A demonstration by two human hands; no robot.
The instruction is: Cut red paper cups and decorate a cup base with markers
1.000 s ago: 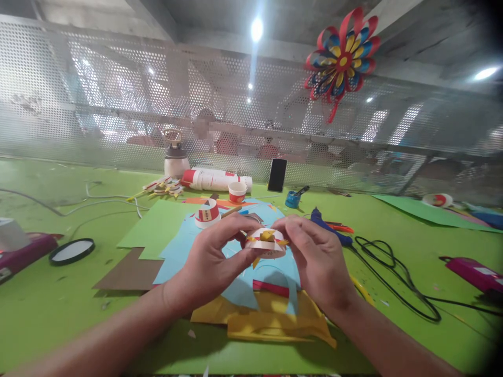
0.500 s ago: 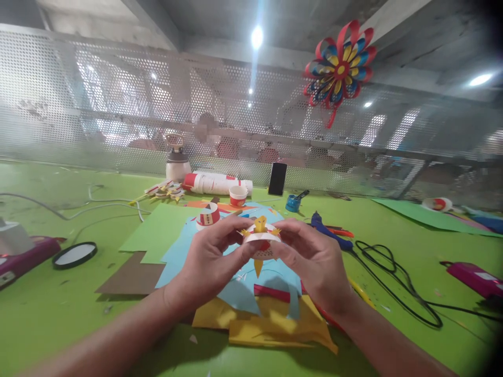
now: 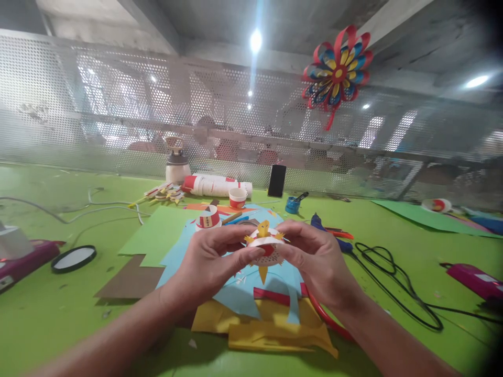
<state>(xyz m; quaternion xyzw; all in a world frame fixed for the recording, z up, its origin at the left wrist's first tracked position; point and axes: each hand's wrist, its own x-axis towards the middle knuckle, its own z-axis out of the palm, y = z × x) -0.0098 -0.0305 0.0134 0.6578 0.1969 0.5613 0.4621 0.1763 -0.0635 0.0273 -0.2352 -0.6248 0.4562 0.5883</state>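
A small paper turtle (image 3: 271, 254) is held up between my two hands, above the sheets of coloured paper. Its body is a white and red piece like a cut paper cup, with a yellow head, yellow feet and a pointed yellow tail. My left hand (image 3: 220, 256) pinches its left edge between thumb and fingers. On the other side, my right hand (image 3: 320, 262) grips the right edge in the same way. Beneath lie light blue paper (image 3: 236, 293) and yellow paper (image 3: 275, 337). The fingertips behind the turtle are partly hidden.
A cut paper cup (image 3: 208, 217) and another cup (image 3: 238, 198) stand beyond my hands, before stacked cups (image 3: 216, 185). To the right are a blue glue gun (image 3: 332, 233), its black cable (image 3: 408, 283) and a blue jar (image 3: 293, 204). A phone (image 3: 277, 180) stands at the back.
Both hands have shifted slightly right and down with the turtle, which tilts a little more so more of its dotted shell shows. The grip stays on both edges.
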